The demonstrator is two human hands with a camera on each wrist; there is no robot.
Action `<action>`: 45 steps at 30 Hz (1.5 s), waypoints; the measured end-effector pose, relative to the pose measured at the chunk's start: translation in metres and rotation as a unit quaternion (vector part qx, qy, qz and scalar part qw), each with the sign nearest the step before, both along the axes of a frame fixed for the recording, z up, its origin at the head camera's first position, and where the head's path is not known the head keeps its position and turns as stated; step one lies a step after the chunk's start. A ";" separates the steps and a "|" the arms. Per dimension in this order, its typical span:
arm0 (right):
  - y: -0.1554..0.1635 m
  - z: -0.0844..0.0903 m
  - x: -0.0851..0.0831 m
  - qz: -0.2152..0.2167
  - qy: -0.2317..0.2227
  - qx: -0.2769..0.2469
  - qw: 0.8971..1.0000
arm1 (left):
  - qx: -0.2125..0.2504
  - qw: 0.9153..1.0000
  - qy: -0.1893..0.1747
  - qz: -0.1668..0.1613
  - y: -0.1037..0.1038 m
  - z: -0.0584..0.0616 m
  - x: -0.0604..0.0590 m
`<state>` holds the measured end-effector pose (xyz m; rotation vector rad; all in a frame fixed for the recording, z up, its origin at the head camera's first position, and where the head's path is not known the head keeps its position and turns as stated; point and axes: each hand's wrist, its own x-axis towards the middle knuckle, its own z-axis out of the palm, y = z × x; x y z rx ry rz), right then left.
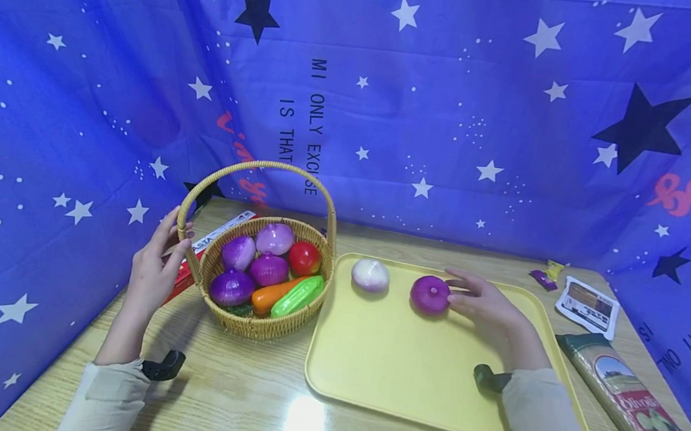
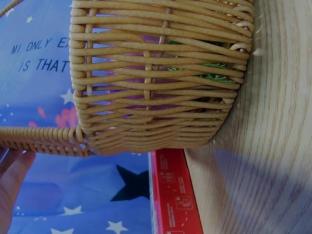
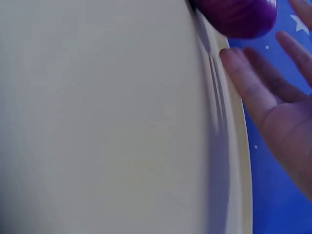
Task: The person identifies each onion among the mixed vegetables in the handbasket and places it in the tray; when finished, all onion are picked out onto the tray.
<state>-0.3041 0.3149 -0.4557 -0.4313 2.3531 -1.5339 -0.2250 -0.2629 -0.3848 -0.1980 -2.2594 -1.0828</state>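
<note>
My left hand (image 1: pixel 154 265) holds the left side of the wicker basket's (image 1: pixel 263 331) arched handle (image 1: pixel 264 164), its thumb and fingers at the cane. In the left wrist view, fingertips (image 2: pixel 24 158) meet the handle. Inside the basket lie several purple onions (image 1: pixel 233 288), a tomato (image 1: pixel 304 258), a carrot (image 1: pixel 275 296) and a green vegetable (image 1: pixel 298 297). My right hand (image 1: pixel 487 304), fingers spread, is beside a purple onion (image 1: pixel 429 294) on the yellow tray (image 1: pixel 406 376). In the right wrist view, a gap shows between fingertips and onion (image 3: pixel 243 17). A white-purple onion (image 1: pixel 370 275) sits on the tray's left.
A red pasta box (image 1: pixel 180 280) lies behind the basket's left side. Right of the tray are a long olive-pictured package (image 1: pixel 635 407), a white packet (image 1: pixel 588 307) and small wrapped sweets (image 1: pixel 544 277). Blue star-printed cloth (image 1: pixel 426 113) encloses the table (image 1: pixel 234 396).
</note>
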 end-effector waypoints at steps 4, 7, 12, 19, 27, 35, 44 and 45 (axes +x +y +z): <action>0.003 0.010 0.001 0.004 0.026 0.019 0.999 | -0.001 1.000 -0.002 0.001 0.000 0.000 0.000; 0.005 0.020 0.001 0.003 0.048 0.041 0.998 | -0.002 1.000 -0.003 0.000 0.000 0.000 0.001; 0.006 0.036 -0.001 0.002 0.062 0.059 0.996 | 0.001 1.000 -0.004 0.000 -0.001 0.000 0.001; -0.008 0.058 -0.007 0.008 0.083 0.051 0.995 | -0.002 1.000 -0.011 0.005 -0.001 0.001 0.001; -0.045 0.080 -0.013 0.020 0.092 0.034 0.995 | -0.008 1.000 -0.017 0.012 -0.002 -0.001 0.001; -0.094 0.103 -0.018 0.075 0.100 -0.002 0.992 | -0.014 1.000 -0.019 0.017 -0.002 0.000 0.001; -0.157 0.124 -0.020 0.145 0.109 -0.013 0.983 | -0.003 1.000 -0.004 0.000 -0.002 0.000 0.000; -0.164 0.126 -0.020 0.152 0.111 -0.015 0.982 | -0.003 1.000 -0.002 -0.002 -0.001 -0.001 0.000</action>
